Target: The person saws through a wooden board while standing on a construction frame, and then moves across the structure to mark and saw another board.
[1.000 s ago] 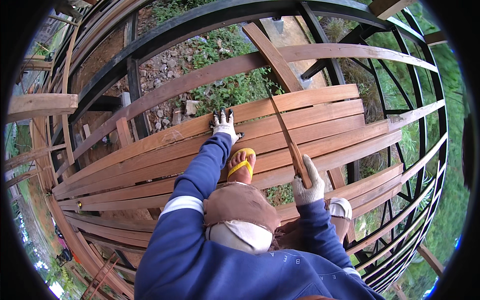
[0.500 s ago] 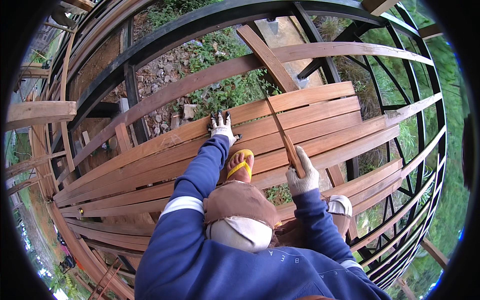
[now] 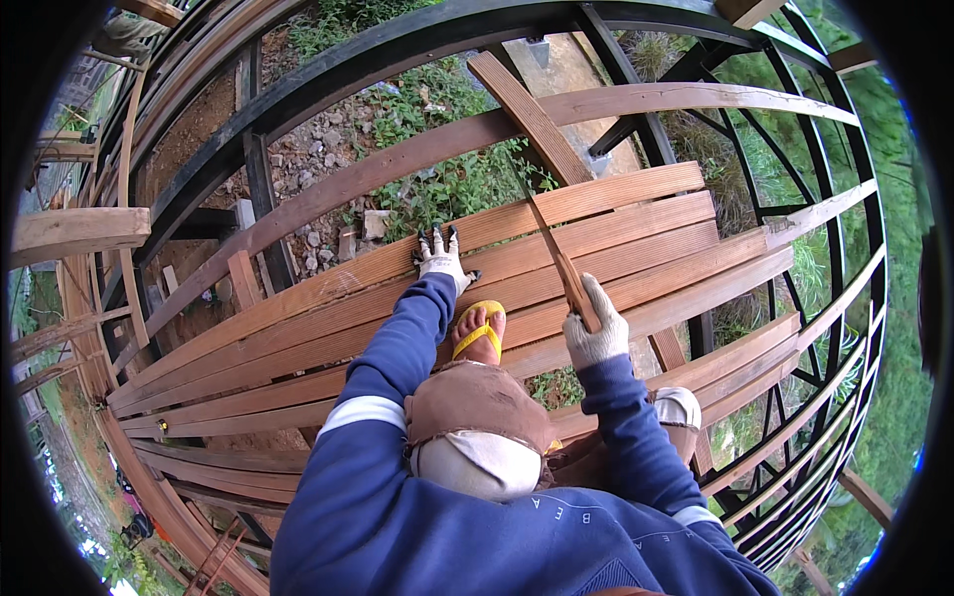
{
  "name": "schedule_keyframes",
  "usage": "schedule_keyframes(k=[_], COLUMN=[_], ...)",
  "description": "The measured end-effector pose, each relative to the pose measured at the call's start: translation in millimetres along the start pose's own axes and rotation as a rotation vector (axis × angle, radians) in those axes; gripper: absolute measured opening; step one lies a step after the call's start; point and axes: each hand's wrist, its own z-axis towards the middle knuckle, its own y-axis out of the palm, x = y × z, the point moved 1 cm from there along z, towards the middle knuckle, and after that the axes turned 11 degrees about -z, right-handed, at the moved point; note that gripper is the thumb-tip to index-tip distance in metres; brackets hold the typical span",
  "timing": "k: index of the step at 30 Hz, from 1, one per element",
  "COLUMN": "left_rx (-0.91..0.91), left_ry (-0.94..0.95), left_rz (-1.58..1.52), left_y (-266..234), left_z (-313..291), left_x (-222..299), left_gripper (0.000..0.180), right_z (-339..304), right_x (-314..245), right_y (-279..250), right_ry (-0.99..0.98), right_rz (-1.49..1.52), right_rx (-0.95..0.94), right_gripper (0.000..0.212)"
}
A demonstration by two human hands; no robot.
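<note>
My left hand, in a white glove with dark fingertips, lies spread on the outermost reddish-brown deck boards. A handsaw, seen almost edge-on, is in my gloved right hand. Its wooden handle is wrapped by my fingers, and the thin blade slants up and left across the boards to their far edge. Whether its teeth are in the wood cannot be made out. Between my hands, my foot in a yellow flip-flop presses on the boards.
A grooved plank sticks out beyond the far edge, crossing a curved wooden beam. Black metal framing surrounds the boards. Open gaps show rubble and plants below. Loose beam ends project at the left.
My right hand has moved slightly up and left with the saw, roughly along the blade's line. My left hand and foot stay in place.
</note>
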Motion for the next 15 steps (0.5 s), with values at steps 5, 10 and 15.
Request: schedule_keyframes(k=[5,10,15], left_rx=[0.129,0.312,0.399], left_ry=[-0.041,-0.018,0.054], left_rz=[-0.155,-0.248,-0.116], left_y=[-14,-23,-22], left_z=[8,60,65], left_x=[-2,-31,-22], left_gripper=[0.099,0.068,0.055], right_z=[3,-77,20], right_x=[-4,3,-20], right_y=[0,-60,3], right_ry=[0.005,-0.059,0.003], right_rz=[0.036,-0.02,-0.004], right_rx=[0.044,-0.067,0.007], right_gripper=[0.053,0.065,0.057])
